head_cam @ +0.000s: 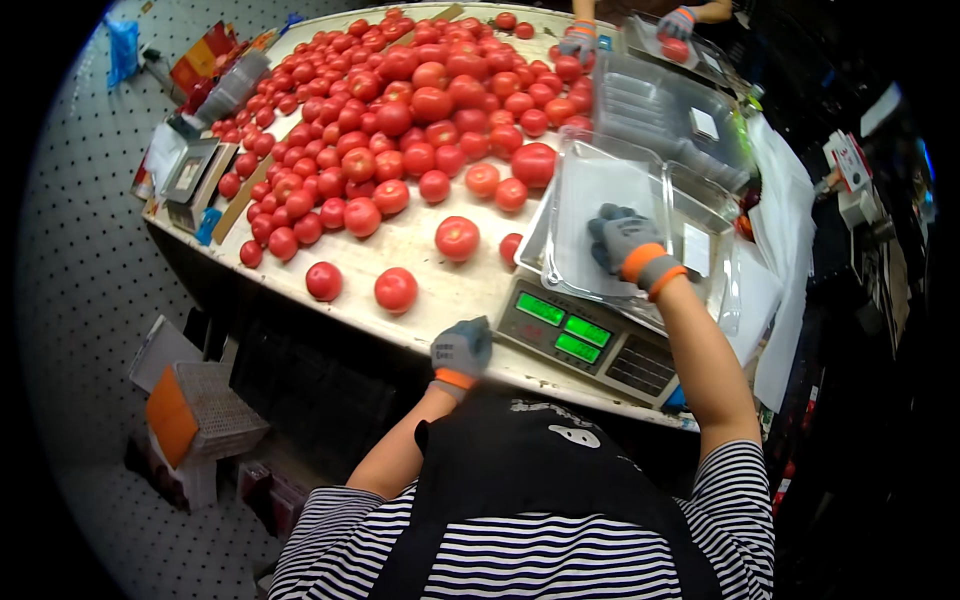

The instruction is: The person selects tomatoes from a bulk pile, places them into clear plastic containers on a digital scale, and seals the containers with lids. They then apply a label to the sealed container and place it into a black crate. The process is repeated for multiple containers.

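Observation:
My left hand [462, 349], in a grey work glove with an orange cuff, rests at the near edge of the table; its fingers are curled, and whether they hold anything is hidden. My right hand [624, 238], gloved alike, presses on the white liner sheet [581, 195] inside a clear plastic clamshell box [553, 225]. The box lies open on a digital scale [551, 334] with lit green displays. Left of the scale are loose tomatoes [457, 238], and a large heap of red tomatoes [431, 103] spreads behind them. No tomato shows in the box.
Stacked clear clamshell boxes [645, 105] stand behind the scale, with white paper sheets [780, 240] to the right. A co-worker's gloved hands [579, 39] are at the far edge, near another scale. A second scale [196, 176] stands at the table's left end; crates [225, 409] are below.

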Demonstrator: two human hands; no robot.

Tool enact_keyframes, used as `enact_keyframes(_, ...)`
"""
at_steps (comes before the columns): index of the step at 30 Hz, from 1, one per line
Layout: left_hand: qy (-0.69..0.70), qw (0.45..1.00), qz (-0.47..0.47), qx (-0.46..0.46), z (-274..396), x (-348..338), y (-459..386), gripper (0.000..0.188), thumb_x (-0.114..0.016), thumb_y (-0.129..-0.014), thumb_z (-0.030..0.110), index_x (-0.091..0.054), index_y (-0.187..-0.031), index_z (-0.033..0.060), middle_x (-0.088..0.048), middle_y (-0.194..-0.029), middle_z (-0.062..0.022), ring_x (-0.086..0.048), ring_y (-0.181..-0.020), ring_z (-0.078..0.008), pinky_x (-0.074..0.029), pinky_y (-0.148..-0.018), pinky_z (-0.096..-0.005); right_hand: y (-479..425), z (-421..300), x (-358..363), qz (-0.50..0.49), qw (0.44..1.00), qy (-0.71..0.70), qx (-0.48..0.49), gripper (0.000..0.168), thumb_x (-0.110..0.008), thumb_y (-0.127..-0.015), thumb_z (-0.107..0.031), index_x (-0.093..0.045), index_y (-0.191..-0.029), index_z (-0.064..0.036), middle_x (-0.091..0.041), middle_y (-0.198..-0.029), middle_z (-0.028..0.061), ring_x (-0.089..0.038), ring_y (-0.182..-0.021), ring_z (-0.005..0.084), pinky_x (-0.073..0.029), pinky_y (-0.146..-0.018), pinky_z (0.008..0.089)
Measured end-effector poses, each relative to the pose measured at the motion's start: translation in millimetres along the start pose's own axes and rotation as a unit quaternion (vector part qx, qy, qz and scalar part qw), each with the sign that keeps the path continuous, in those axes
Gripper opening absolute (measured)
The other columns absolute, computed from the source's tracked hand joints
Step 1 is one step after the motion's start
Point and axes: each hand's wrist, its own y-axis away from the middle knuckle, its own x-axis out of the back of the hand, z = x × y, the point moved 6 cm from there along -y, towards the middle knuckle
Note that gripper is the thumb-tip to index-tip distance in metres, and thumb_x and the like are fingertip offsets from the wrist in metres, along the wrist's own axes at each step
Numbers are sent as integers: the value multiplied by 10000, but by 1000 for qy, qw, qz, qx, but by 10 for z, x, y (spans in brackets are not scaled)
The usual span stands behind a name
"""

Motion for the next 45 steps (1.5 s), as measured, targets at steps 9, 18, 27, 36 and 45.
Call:
enact_keyframes(9, 28, 987, 151, -44, -396, 969, -26, 477, -674, -727, 100, -557, -1184, 26, -550, -1161, -221, -535, -1059, -391, -455, -896, -427, 318, -857, 1026, 273, 892, -345, 106, 256, -662, -799, -106, -610, -1028, -5, -626, -1014, 178, -613, -871, 314, -498, -759, 373)
enact_keyframes(18, -182, 972, -70, 129, -755, 795, -584, 795, -748, -648, 234, -353, -1335, 167, -346, -1352, -200, -345, -1230, -387, -328, -1006, -460, -912, -2064, -589, -60, 997, -58, -4, 742, -647, -771, -334, -303, -1416, -202, -294, -1444, 184, -321, -1284, 423, -308, -1020, 495)
enact_keyframes(27, -117, 987, -30, 108, -1022, 735, -592, 801, -779, -635, 242, -377, -1325, 182, -373, -1307, -206, -381, -1177, -408, -367, -968, -477, -1238, -1633, -1071, -19, 752, -630, -192, 637, -713, -725, -405, -481, -1268, -167, -572, -1141, 94, -582, -991, 306, -515, -736, 431)
enact_keyframes(36, -63, 980, -120, 149, -1208, 814, -770, 855, -777, -629, 352, -385, -1361, 148, -396, -1328, -209, -439, -1157, -401, -393, -977, -451, 48, -1030, 802, 120, 469, -874, 37, 803, -674, -794, -394, -269, -1423, -104, -473, -1254, 119, -593, -1006, 258, -571, -652, 403)
enact_keyframes(45, 556, 808, -94, 168, -512, 714, -1159, 661, -754, -718, 266, -469, -1252, 0, -570, -1078, -91, -580, -951, -180, -507, -787, -295, 431, 202, 59, -24, 744, -608, -278, 661, -793, -665, -455, -541, -1119, -45, -608, -925, 100, -623, -774, 210, -526, -457, 324)
